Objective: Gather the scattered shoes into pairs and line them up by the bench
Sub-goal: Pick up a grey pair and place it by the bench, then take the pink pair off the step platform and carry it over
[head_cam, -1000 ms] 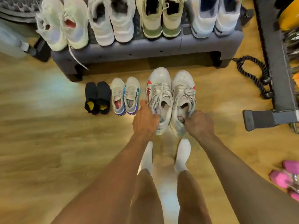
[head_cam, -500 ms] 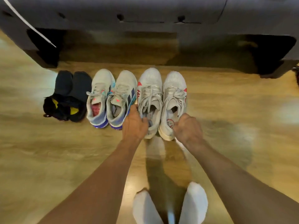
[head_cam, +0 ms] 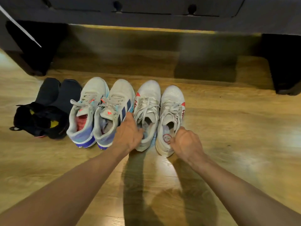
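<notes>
Three pairs of shoes stand in a row on the wooden floor in front of the grey bench (head_cam: 146, 18). A black pair (head_cam: 48, 108) is at the left, then a grey pair with blue stripes and purple heels (head_cam: 101, 111). The white pair with red marks is at the right: my left hand (head_cam: 128, 134) grips the heel collar of the left white shoe (head_cam: 147, 101), fingers inside its opening. My right hand (head_cam: 185, 142) grips the heel of the right white shoe (head_cam: 172, 105). Both white shoes rest on the floor, toes toward the bench.
The bench's dark legs (head_cam: 283, 62) stand at the far left and far right. A white lace (head_cam: 19, 26) hangs down from the bench at the upper left. Bare wooden floor (head_cam: 236, 128) stretches to the right of the white pair.
The camera has come lower and closer to the floor, so the bench top and my feet have left the view. The white pair has been set beside the grey pair; both hands keep their hold.
</notes>
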Motion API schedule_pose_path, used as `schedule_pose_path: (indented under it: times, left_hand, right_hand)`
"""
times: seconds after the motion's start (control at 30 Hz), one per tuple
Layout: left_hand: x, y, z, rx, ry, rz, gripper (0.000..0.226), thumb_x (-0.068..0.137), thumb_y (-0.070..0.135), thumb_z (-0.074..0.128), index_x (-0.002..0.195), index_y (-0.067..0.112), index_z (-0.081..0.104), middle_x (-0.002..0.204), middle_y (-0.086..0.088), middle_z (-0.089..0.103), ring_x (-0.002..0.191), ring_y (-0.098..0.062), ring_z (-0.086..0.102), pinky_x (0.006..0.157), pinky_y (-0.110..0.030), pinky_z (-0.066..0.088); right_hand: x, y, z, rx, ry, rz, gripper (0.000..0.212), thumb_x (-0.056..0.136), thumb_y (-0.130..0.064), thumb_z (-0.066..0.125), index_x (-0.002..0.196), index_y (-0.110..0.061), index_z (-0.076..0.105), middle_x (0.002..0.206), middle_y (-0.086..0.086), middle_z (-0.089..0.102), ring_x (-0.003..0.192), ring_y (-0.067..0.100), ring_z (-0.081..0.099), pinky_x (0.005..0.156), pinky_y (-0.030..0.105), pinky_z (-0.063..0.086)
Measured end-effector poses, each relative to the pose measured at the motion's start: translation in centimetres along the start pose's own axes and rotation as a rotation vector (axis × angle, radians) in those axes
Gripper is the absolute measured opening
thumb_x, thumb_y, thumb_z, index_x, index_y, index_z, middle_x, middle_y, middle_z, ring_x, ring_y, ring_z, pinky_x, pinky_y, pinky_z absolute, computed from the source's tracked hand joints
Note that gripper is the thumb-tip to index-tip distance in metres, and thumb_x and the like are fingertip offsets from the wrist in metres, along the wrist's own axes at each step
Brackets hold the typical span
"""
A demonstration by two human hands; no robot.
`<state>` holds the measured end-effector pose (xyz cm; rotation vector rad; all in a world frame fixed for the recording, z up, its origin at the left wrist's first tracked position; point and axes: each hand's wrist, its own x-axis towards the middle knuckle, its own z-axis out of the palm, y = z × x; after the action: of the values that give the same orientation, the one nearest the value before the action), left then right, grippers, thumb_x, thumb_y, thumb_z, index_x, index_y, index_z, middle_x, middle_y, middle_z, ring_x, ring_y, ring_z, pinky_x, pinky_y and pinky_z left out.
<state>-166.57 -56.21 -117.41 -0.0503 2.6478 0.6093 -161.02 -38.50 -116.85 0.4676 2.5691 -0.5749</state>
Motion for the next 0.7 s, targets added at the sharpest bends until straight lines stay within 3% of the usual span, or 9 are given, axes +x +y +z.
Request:
schedule_pose_path:
  times: [0.2,0.37,0.5,0.6,0.7]
  left_hand:
    - [-0.5,1.9,0.6,-0.078,-0.059,-0.090,0.053,0.087,0.021,0.062,0.128,0.006,0.031,0.124,-0.020,0.053,0.114,-0.037,0.053,0.084,-0.036,0.041]
    - [-0.3,3.0,-0.3,0.029,-0.155,-0.155,0.070,0.091,0.021,0.058,0.143,-0.001,0.016,0.142,-0.026,0.040,0.130,-0.039,0.042,0.102,-0.040,0.037]
    - [-2.0,3.7,-2.3,0.051,-0.258,-0.123,0.066,0.097,0.025,0.051,0.146,-0.003,0.017,0.144,-0.022,0.041,0.129,-0.036,0.045,0.101,-0.039,0.039]
    - [-5.5,4.0,-4.5,-0.045,-0.215,-0.141,0.060,0.096,0.024,0.051,0.147,0.005,0.025,0.145,-0.019,0.041,0.132,-0.033,0.041,0.102,-0.037,0.037]
    - [-10.1,5.0,-8.7,-0.122,-0.140,-0.149,0.056,0.092,0.025,0.053,0.143,0.012,0.034,0.141,-0.017,0.042,0.130,-0.033,0.041,0.102,-0.039,0.037]
  right_hand:
    - [0.6,0.2,-0.8,-0.044,-0.026,0.002,0.019,0.093,-0.033,0.056,0.096,-0.014,0.053,0.079,0.001,0.056,0.078,0.021,0.057,0.064,0.032,0.047]
    - [1.1,0.0,-1.8,-0.037,-0.144,0.009,0.026,0.092,-0.039,0.056,0.106,-0.017,0.057,0.087,-0.002,0.057,0.079,0.016,0.056,0.067,0.029,0.043]
    - [-0.4,-0.9,-4.3,-0.045,-0.282,0.030,0.035,0.093,-0.032,0.055,0.121,-0.011,0.053,0.120,0.011,0.060,0.107,0.027,0.059,0.087,0.034,0.046]
    - [-3.4,-2.2,-7.2,-0.086,-0.258,-0.007,0.047,0.093,-0.026,0.053,0.135,-0.009,0.042,0.135,0.015,0.052,0.121,0.030,0.050,0.096,0.033,0.042]
    - [-8.1,-5.2,-11.0,-0.123,-0.177,-0.185,0.054,0.095,-0.029,0.050,0.143,-0.010,0.034,0.143,0.015,0.044,0.129,0.031,0.045,0.102,0.034,0.038]
